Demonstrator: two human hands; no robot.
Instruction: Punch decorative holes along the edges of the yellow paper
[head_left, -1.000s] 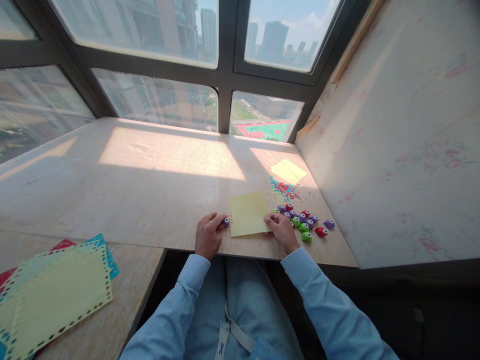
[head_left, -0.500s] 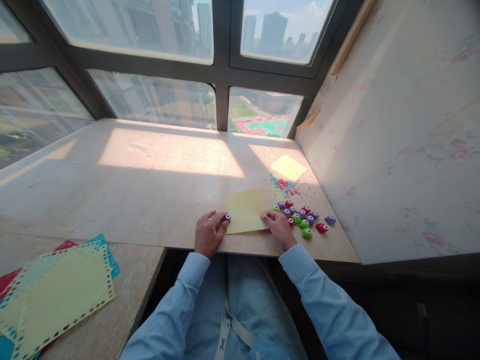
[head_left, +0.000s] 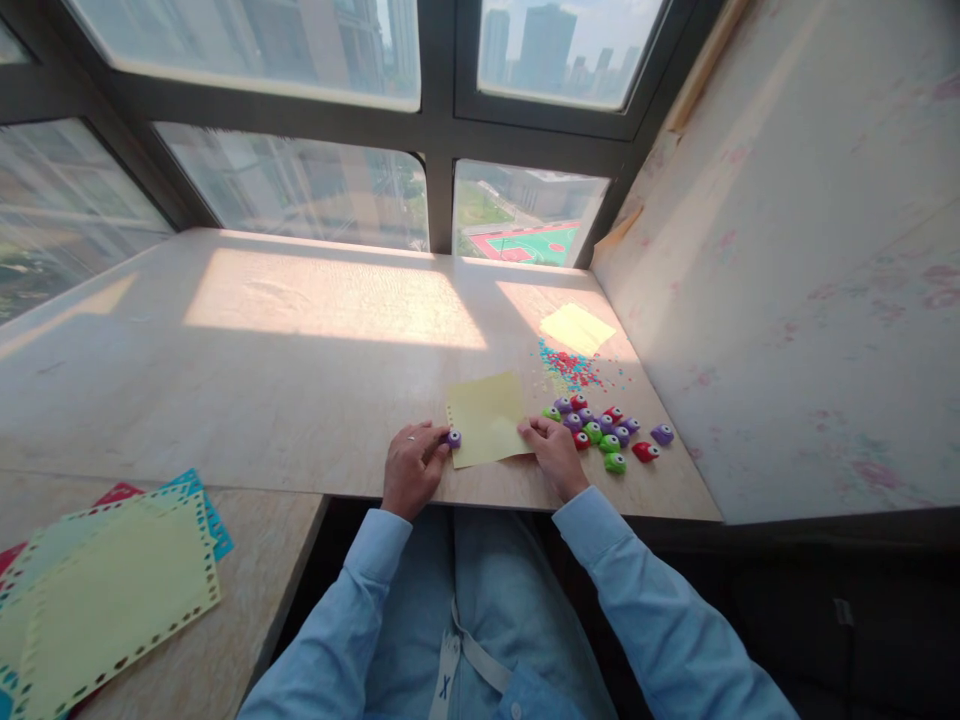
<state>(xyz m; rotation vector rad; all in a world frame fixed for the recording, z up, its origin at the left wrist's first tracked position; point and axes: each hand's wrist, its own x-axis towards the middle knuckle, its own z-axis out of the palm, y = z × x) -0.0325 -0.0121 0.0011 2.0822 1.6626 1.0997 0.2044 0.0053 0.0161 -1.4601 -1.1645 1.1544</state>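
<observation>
A yellow sheet of paper [head_left: 487,418] lies before me on the wooden surface, with small punched holes along its left edge. My left hand [head_left: 414,465] is closed on a small purple craft punch [head_left: 453,439] at that edge, near the lower left corner. On the other side, my right hand [head_left: 555,452] pinches the right edge of the sheet between thumb and fingers. Just past it sit several red, green and purple craft punches [head_left: 610,443], close together.
Tiny red, blue and yellow paper cutouts [head_left: 570,368] are scattered behind the punches. A folded yellow paper [head_left: 577,328] lies beyond them. Sheets with punched borders [head_left: 120,600] are stacked at the lower left. A wallpapered wall [head_left: 787,300] bounds the right side, windows the back.
The sheet, with both hands on it, has shifted slightly left and turned a little. The purple punch stays at the left edge. The view has tilted slightly.
</observation>
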